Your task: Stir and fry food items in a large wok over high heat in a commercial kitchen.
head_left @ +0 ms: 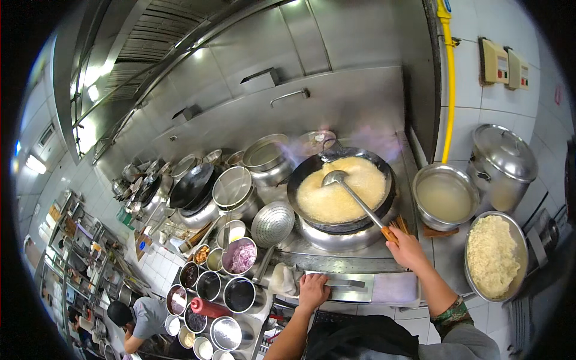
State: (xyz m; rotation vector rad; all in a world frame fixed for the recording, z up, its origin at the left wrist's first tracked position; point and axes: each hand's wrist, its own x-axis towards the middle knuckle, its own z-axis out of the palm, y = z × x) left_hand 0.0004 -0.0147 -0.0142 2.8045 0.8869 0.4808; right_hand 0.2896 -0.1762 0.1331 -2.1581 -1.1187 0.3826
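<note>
My right hand (409, 248) is closed round the wooden handle of a long metal ladle (359, 198). The ladle's bowl rests in pale yellow, foaming liquid (324, 201) inside a large black wok (292, 195). The wok sits on a round metal burner ring at the range. At the range's front edge, my left hand (313, 291) has its fingers bent over the end of a flat metal bar handle (349, 283). A crumpled pale cloth (283, 279) lies just left of that hand. Bluish flame glow shows behind the wok.
Left of the wok stand a perforated skimmer (273, 223), a sieve (232, 187) and several seasoning pots, one with chopped purple onion (243, 257). On the right are a pot of cloudy liquid (445, 198), a lidded pot (506, 157) and a basin of pale crumbly food (493, 257). Another person (147, 318) is lower left.
</note>
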